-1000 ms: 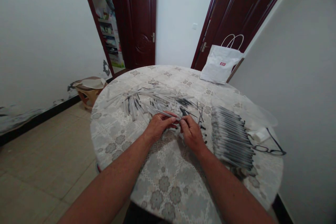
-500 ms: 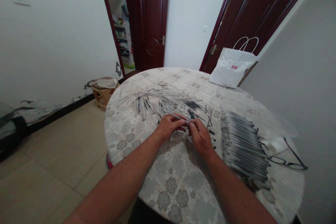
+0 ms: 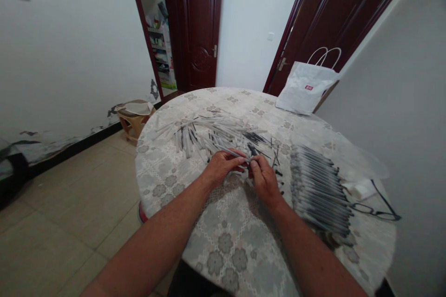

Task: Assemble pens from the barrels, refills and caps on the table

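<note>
Over the near edge of a loose heap of pale tubes (image 3: pixel 216 125), both hands meet with their fingertips close together. A pale slender tube (image 3: pixel 226 150) lies across the fingers of my left hand (image 3: pixel 223 167), which is closed on it. The tube slants down towards my right hand (image 3: pixel 264 178), whose thumb and fingers are pinched at its right end. Whatever small part sits between the right fingertips is hidden. Short dark sticks (image 3: pixel 254 138) lie just beyond the hands, mixed in with the pale tubes.
Right of my right forearm, a dense row of grey tubes with dark ends (image 3: pixel 322 190) lies on the round, cloth-covered table (image 3: pixel 226 255). Beside it are eyeglasses (image 3: pixel 378 212) and a white roll (image 3: pixel 362 190). A white paper bag (image 3: pixel 306 88) stands at the back right.
The camera view has shifted slightly, so the scene sits a little further left and higher. Both hands keep nearly the same pose at the tube.
</note>
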A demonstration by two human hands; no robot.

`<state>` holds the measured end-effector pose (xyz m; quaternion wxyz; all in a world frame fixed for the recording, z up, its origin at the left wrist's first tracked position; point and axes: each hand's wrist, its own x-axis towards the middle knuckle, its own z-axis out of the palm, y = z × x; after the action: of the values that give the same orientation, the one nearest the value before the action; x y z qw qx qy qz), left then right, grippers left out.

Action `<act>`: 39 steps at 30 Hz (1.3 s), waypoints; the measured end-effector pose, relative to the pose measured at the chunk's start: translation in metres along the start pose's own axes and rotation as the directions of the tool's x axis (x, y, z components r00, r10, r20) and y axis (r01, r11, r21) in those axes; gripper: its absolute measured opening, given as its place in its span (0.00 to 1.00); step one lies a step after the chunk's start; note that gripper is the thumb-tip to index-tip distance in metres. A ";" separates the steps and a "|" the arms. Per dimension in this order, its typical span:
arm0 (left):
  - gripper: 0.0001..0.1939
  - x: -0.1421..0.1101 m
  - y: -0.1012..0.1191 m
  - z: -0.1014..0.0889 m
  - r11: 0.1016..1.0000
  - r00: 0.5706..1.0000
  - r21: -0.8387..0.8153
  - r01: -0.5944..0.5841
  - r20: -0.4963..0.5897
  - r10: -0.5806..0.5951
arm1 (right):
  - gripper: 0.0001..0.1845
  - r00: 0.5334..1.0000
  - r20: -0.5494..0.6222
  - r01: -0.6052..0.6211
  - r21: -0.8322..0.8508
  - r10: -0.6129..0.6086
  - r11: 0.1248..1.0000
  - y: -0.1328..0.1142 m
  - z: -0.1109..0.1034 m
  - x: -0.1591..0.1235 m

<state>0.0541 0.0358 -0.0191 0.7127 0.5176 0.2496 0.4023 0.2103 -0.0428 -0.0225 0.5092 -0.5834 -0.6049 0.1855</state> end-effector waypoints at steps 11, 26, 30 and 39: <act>0.16 0.000 0.004 0.001 1.000 1.000 0.021 -0.013 -0.020 0.013 | 0.11 1.000 0.003 -0.012 0.009 0.012 1.000 0.000 0.000 0.000; 0.16 -0.001 0.005 -0.001 0.971 0.996 0.220 -0.091 -0.001 0.093 | 0.11 0.995 0.008 0.099 -0.089 -0.099 0.991 0.002 -0.001 0.002; 0.14 -0.001 -0.001 -0.004 0.799 0.971 0.553 -0.237 0.100 0.218 | 0.11 0.983 -0.106 0.127 -0.192 -0.149 0.973 0.002 -0.011 0.007; 0.12 -0.012 -0.019 0.015 -0.070 0.803 0.802 -0.593 0.596 0.030 | 0.18 0.910 -0.413 0.001 0.025 0.009 1.000 0.014 -0.028 0.020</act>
<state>0.0646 0.0149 -0.0328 0.0605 0.9711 0.1716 0.1546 0.2449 -0.0322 -0.0140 0.6325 -0.6043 -0.4800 0.0663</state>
